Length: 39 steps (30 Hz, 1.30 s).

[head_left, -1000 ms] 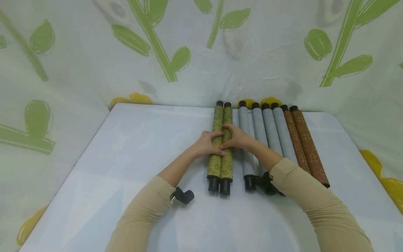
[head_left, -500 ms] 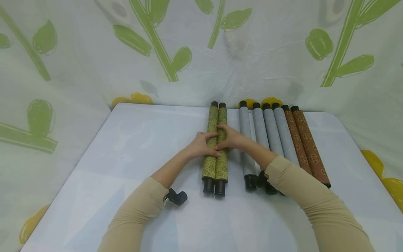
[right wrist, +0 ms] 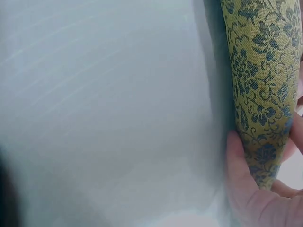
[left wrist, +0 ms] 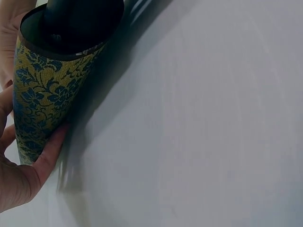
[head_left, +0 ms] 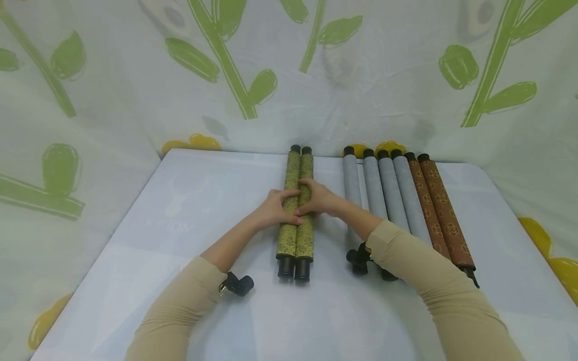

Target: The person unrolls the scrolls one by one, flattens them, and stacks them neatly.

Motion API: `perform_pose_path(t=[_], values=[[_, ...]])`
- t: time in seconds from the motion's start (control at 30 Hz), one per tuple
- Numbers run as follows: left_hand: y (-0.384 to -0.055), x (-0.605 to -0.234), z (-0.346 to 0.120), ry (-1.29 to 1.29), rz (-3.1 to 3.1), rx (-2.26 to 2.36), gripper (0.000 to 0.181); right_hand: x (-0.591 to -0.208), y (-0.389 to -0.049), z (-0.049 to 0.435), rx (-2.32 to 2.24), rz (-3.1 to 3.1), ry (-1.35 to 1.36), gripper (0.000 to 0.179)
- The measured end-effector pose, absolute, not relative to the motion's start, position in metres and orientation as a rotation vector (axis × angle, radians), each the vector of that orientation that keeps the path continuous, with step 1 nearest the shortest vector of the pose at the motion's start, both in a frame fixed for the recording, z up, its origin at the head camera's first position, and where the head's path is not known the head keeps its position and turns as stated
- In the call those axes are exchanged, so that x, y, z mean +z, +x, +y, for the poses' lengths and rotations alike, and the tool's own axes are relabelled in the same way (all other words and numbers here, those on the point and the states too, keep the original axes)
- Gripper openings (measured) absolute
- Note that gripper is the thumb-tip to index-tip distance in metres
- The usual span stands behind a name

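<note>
Yellow patterned scrolls (head_left: 287, 241), gripped by 2 hands (head_left: 273, 207) (head_left: 319, 199), lie on a pale table (head_left: 325, 321) before a leaf-printed backdrop (head_left: 384, 95).

I wear a plain beige left sleeve (head_left: 176, 301) well behind my left fingers (head_left: 289, 193), close-fitting and finely creased. A matching right sleeve (head_left: 433, 286) sits well behind my right fingers (head_left: 309, 181), with a smoother cuff and ridged folds farther back. At each cuff, nearer my fingers, is a small matte-black device: the left unit (head_left: 239, 285), stubby and rounded with a metallic glint, and the right unit (head_left: 358, 254), similarly knobbly.
</note>
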<state>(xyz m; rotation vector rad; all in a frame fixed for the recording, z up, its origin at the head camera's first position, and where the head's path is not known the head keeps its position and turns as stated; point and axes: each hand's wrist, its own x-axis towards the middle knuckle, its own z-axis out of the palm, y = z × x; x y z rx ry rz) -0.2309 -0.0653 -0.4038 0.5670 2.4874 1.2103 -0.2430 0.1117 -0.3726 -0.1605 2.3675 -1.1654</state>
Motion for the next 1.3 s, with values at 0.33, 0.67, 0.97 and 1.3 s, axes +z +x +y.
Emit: perform_pose_path(t=[0.33, 0.67, 0.97, 1.3], values=[[-0.232, -0.407, -0.096, 0.512, 2.479, 1.207, 0.086, -0.38, -0.247, 0.082, -1.111, 2.418, -0.248, 0.096], [-0.232, -0.403, -0.121, 0.47, 2.479, 1.201, 0.087, -0.386, -0.25, 0.059, -1.151, 2.451, -0.288, 0.096], [-0.238, -0.4, -0.144, 0.453, 2.482, 1.186, 0.087, -0.395, -0.254, 0.04, -1.227, 2.458, -0.312, 0.096], [-0.244, -0.398, -0.168, 0.444, 2.511, 1.155, 0.089, -0.394, -0.257, 0.014, -1.209, 2.49, -0.29, 0.095]])
